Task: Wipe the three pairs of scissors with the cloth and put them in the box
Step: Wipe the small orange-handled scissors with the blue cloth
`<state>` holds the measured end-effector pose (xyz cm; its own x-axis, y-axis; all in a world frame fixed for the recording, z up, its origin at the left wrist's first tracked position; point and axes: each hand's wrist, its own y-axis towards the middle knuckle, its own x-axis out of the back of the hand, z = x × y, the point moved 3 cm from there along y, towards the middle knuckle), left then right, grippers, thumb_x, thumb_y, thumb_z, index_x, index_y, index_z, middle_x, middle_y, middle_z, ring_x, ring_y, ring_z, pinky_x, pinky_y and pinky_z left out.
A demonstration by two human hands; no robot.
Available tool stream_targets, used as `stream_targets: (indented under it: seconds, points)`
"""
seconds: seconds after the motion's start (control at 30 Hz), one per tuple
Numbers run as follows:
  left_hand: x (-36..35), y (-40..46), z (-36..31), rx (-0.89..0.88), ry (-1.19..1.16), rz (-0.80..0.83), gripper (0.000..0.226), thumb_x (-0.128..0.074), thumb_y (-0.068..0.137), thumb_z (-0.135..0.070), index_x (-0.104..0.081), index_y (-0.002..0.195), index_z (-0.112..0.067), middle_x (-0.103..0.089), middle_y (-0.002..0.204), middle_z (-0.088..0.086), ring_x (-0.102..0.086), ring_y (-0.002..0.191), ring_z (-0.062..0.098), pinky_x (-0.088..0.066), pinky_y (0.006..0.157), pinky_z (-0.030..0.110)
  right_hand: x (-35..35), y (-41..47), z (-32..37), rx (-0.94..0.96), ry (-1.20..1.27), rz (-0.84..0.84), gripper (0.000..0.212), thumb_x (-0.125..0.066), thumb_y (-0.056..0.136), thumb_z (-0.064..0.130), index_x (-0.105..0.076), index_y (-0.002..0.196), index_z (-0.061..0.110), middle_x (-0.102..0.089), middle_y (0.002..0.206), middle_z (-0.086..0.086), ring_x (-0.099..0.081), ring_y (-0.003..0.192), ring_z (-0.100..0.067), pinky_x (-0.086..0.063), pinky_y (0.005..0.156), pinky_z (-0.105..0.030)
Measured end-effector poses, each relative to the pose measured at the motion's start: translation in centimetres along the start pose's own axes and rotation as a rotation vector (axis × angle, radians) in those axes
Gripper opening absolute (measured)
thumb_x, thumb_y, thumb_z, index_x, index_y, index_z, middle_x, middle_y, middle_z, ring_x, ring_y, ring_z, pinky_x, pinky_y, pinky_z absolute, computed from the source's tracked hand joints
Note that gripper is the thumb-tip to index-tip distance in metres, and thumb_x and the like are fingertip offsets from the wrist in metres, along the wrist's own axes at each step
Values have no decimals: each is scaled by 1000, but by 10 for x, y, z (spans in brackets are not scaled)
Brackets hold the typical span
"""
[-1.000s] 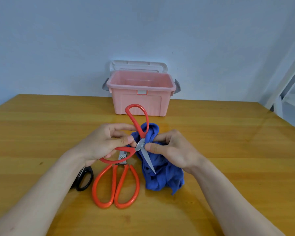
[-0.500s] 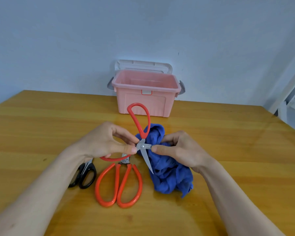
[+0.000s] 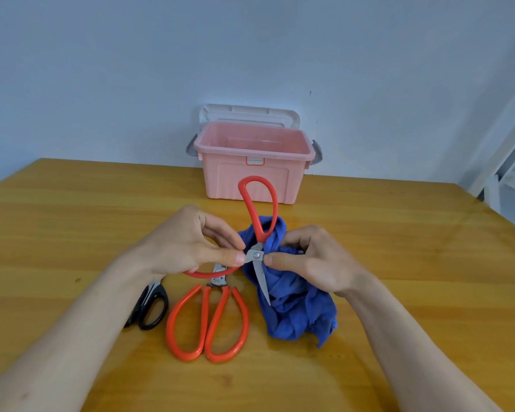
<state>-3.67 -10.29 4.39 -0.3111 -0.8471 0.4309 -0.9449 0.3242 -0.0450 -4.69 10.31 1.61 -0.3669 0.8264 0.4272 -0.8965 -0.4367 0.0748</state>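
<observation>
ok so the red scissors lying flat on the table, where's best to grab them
Take the red scissors by the handle loops, coming from above on the near side. The loops lie flat, closed together and point toward the person, while the blades point away, partly under the left hand.

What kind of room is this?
Hard to tell; probably a plain workroom. There is a wooden table against a bare pale wall, and a white metal frame beside it.
</observation>
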Motion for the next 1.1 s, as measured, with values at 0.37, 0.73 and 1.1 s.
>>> stream_targets:
  seconds: [0.37, 0.73, 1.1]
  points:
    - [-2, -3, 3, 17, -59, -15, 13, -85, 66, -21, -78, 76, -15, -73, 78, 5, -30, 34, 8, -23, 38, 19, -11, 2, 5, 44, -42, -106, 16, -77, 83, 32, -78, 86, 16, -71, 72, -11, -60, 59, -13, -45, 57, -25]
    - [10, -6, 1, 37, 0, -31, 13, -86, 64, -23, -77, 73, -18, -74, 83, 6, -34, 34, 5, -24, 38, 19, -10, 1, -2, -27, 55, 39, 14, -70, 90, 14, -73, 88, 1, -69, 73, -9, -61, 67, -17, -49, 64, -30]
    - [7, -6, -1, 26, -26, -16, 17, -86, 61, -25, -77, 73, -19, -73, 82, 7, -35, 38, 9, -24, 37, 20, -9, 2, -1, -1, 136, 27, 19, -73, 88, 17, -73, 95, 0, -72, 84, -18, -66, 77, -23, -52, 72, -35]
